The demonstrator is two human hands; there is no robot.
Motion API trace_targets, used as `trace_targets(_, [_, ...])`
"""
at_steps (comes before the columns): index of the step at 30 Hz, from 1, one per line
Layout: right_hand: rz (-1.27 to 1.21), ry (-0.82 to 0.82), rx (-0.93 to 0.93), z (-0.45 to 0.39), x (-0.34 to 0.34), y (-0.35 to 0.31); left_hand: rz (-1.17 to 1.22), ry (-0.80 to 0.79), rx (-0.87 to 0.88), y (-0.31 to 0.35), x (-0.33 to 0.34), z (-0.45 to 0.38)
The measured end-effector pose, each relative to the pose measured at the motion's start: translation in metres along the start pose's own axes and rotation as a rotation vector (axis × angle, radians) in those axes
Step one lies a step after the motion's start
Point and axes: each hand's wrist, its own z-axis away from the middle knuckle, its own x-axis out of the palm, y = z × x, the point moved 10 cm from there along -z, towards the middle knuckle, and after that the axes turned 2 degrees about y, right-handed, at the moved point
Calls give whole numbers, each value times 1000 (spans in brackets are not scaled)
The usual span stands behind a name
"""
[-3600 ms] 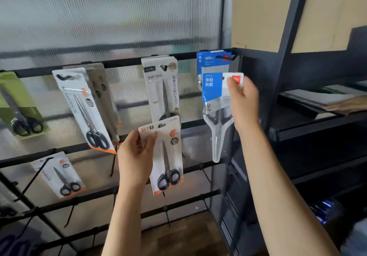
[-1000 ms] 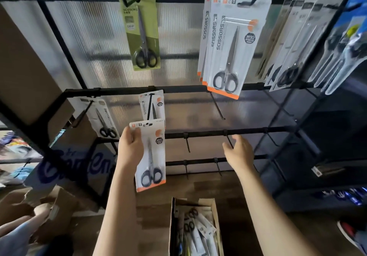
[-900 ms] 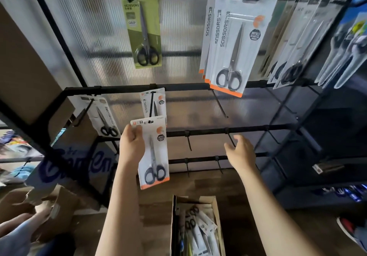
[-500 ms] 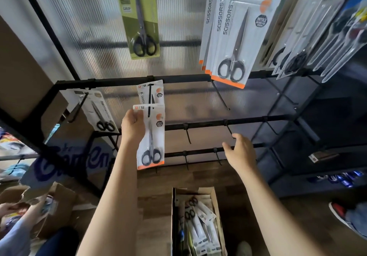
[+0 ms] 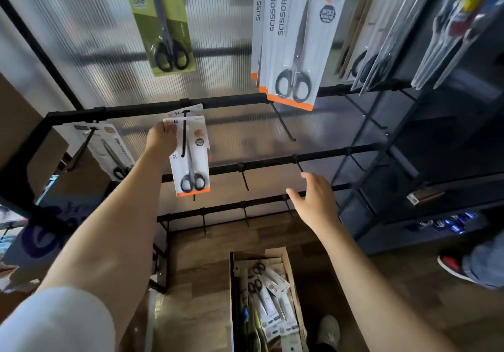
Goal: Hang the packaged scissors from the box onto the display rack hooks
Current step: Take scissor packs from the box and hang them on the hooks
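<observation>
I have my left hand (image 5: 163, 137) raised to the second bar of the display rack (image 5: 152, 109), fingers curled round the top left corner of a white scissors pack (image 5: 191, 158) with an orange bottom edge. The pack hangs upright against a black hook (image 5: 185, 133) that juts from that bar; the hook's rod crosses the front of the card, so I read the card as threaded on it, though I cannot tell how far back it sits. A second card of the same kind shows just behind it on the same hook.

My right hand (image 5: 313, 201) is lower and to the right of that hook, fingers loosely spread and holding nothing, its fingertips close to the next two bars down; whether they touch the metal I cannot tell.

Left of the hook, another white scissors pack (image 5: 113, 151) hangs tilted from the same bar. Above the hook, on the top row, a green pack (image 5: 163, 24) hangs to the upper left, a stack of larger white packs (image 5: 294, 40) marked SCISSORS to the upper right, and further packs (image 5: 381, 29) continue beyond those, seen edge-on.

Well below the hook, on the wooden floor (image 5: 201, 308), the open cardboard box (image 5: 290, 264) holds more packaged scissors (image 5: 268, 297) lying in a heap. A light shoe (image 5: 328, 330) shows just right of the box.
</observation>
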Motion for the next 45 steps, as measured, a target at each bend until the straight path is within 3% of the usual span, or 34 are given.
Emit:
trace_targets(7, [33,4,-65,3,-3,-4,11,18,-51,-6,2,0])
trace_targets(11, [49,12,-75,10,-2,-6,91,-15,-199,-45,15,19])
trace_targets(15, [64,-15,-69,30,8,2,-9,-55,-300,-97,40,61])
trace_targets(18, [83,-86,-43,54,26,20,-121,-171,-346,-127,77,110])
trace_targets(24, [206,-314,64,124,69,88,-475,-541,-147,-157,172,231])
trace_targets(27, [254,-391,105,159,81,125,-574,-631,2,-143,202,284])
trace_targets(31, [293,-483,142,200,92,166,-660,-656,162,-132,218,330])
trace_targets(39, [417,-632,51,271,88,205,-761,-608,111,-141,197,407])
trace_targets(45, [446,-571,-98,280,63,201,-822,-484,162,-126,168,450])
